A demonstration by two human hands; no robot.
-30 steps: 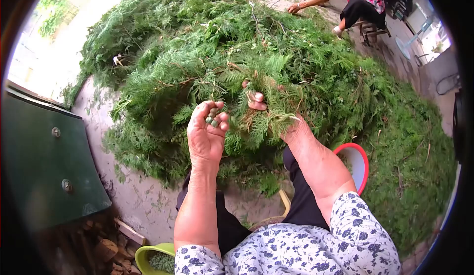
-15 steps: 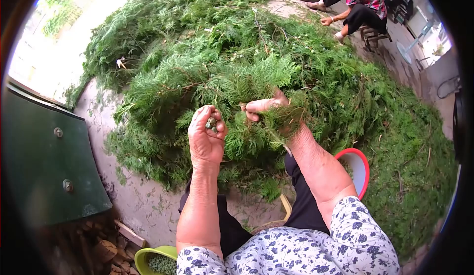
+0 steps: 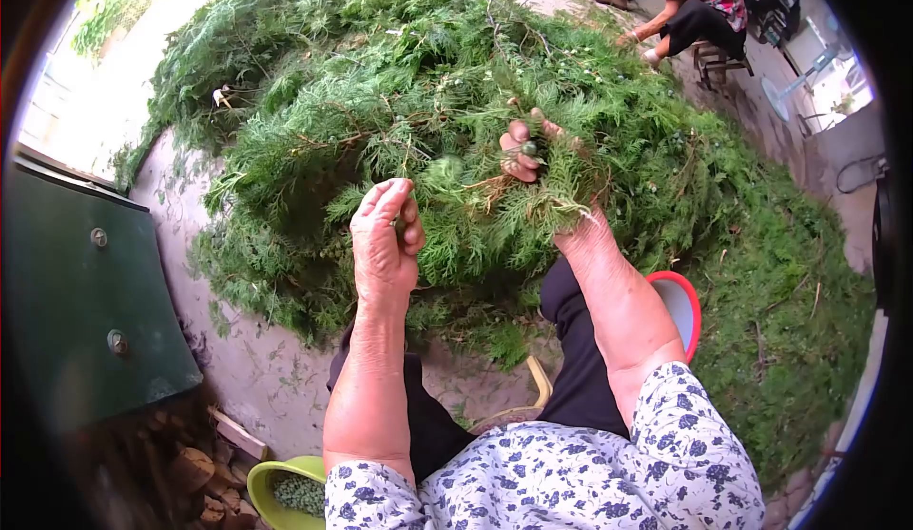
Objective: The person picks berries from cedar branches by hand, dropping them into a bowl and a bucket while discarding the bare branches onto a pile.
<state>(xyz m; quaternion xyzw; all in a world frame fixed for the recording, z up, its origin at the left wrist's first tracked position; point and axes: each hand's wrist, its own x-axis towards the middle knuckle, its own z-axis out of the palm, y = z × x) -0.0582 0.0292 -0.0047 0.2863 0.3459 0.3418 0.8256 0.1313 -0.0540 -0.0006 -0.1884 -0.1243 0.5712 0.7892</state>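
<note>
My left hand (image 3: 385, 235) is curled closed in front of the pile of green branches (image 3: 314, 121), with small greenish berries partly visible inside its fingers. To its right, my right hand (image 3: 533, 154) has its fingers bent around a leafy green sprig (image 3: 561, 188) that covers the palm and wrist. A dark round berry shows at those fingertips. Feathery foliage lies behind and below both hands, and the gap between them is small.
A yellow-green bowl of berries (image 3: 300, 494) stands at the lower left, beside firewood (image 3: 190, 473). A red-rimmed bowl (image 3: 692, 311) is by my right forearm. A dark green panel (image 3: 86, 292) is at left. Another person (image 3: 699, 7) sits at the upper right.
My right hand has moved up, its fingers now curled in with the sprig. My left hand has turned so that fewer berries show. The other person's arm reaches into the branches.
</note>
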